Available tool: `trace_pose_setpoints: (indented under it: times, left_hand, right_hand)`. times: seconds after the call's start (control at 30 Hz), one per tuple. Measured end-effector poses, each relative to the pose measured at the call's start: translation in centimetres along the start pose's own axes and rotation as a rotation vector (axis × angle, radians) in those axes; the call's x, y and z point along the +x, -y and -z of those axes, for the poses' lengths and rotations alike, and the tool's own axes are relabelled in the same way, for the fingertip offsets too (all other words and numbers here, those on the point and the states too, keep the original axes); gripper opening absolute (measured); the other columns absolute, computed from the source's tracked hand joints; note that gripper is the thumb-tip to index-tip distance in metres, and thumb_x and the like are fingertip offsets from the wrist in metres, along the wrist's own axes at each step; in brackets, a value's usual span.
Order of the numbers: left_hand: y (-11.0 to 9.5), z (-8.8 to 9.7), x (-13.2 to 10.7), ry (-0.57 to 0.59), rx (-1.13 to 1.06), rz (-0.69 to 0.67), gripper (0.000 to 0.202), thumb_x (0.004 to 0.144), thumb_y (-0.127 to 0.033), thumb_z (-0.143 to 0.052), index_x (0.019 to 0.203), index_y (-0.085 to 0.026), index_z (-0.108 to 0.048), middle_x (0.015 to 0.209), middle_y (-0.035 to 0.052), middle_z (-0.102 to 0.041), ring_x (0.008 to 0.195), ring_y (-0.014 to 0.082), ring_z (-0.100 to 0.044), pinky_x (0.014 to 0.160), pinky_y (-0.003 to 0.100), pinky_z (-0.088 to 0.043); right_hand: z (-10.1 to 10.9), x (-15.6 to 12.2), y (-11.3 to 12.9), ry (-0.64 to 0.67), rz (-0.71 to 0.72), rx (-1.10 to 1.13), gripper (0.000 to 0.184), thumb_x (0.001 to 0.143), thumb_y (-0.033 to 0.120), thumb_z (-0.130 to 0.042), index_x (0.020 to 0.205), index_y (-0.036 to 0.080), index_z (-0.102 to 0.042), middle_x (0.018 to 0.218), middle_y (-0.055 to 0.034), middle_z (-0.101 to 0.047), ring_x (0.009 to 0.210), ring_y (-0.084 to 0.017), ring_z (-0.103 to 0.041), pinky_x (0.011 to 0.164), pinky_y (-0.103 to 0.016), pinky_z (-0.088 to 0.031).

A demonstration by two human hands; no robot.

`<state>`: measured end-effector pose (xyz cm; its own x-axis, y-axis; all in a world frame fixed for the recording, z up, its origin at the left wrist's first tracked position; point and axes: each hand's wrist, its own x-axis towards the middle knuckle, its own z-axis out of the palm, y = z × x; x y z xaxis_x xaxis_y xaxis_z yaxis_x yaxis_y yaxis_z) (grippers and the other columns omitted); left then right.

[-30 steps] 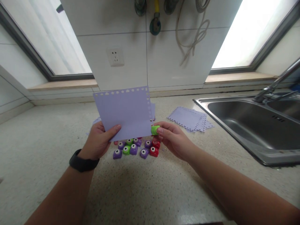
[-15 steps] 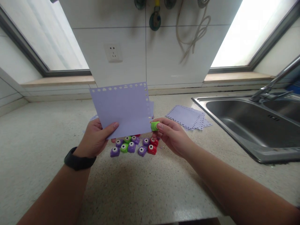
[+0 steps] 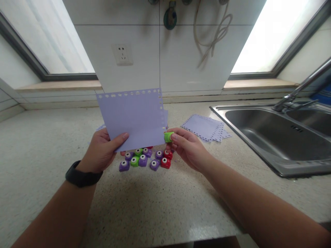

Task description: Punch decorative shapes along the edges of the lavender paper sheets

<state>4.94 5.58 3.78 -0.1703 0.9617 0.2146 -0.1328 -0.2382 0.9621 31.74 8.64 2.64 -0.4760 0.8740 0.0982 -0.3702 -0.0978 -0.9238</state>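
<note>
My left hand (image 3: 103,151) grips the lower left corner of a lilac paper sheet (image 3: 131,115) and holds it upright above the counter. Small shapes are punched along the sheet's top and right edges. My right hand (image 3: 184,146) pinches a small green paper punch (image 3: 168,136) against the sheet's lower right edge. Below the sheet, several small purple, green and red punches (image 3: 144,160) lie clustered on the counter.
A stack of lilac sheets with punched edges (image 3: 204,127) lies to the right on the speckled counter (image 3: 46,137). A steel sink (image 3: 274,134) with a tap (image 3: 297,93) is at far right. Behind are a tiled wall, a socket (image 3: 122,54) and windows.
Both hands, the sheet and the green punch have shifted slightly left and up in view as the camera moved; the punch stays at the lower right edge of the sheet.
</note>
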Motion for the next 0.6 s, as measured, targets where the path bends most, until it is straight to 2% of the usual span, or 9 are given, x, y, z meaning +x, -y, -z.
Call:
trace_pose_setpoints:
  times: [0.27,0.43,0.6]
  left_hand:
    - [0.00,-0.06,0.01,-0.001,0.012,0.006,0.020,0.065,-0.032,-0.097,0.070,-0.023,-0.080,0.055,0.0001,-0.070,0.067,0.0247,-0.075,0.067,0.035,-0.067]
    - [-0.57,-0.38,-0.24,-0.005,0.033,0.045,0.018,0.066,-0.031,-0.096,0.072,-0.024,-0.081,0.058,-0.0021,-0.071,0.055,0.0175,-0.070,0.060,0.028,-0.065]
    - [-0.88,-0.42,-0.41,0.006,0.044,0.059,0.015,0.068,-0.028,-0.095,0.071,-0.026,-0.081,0.061,-0.0025,-0.071,0.058,0.0168,-0.072,0.054,0.024,-0.063]
  right_hand:
    - [0.00,0.03,-0.05,0.003,0.002,0.012,0.031,0.082,0.043,-0.085,0.098,0.020,-0.073,0.084,-0.0003,-0.067,0.071,-0.014,-0.064,0.067,-0.030,-0.053]
    - [-0.13,-0.11,0.09,0.004,-0.012,0.030,0.031,0.082,0.044,-0.086,0.098,0.020,-0.075,0.084,-0.0008,-0.067,0.072,-0.013,-0.064,0.067,-0.028,-0.052]
    - [-0.26,-0.15,0.18,0.001,-0.021,0.032,0.029,0.082,0.044,-0.085,0.097,0.021,-0.076,0.083,-0.0010,-0.067,0.072,-0.014,-0.063,0.067,-0.028,-0.050]
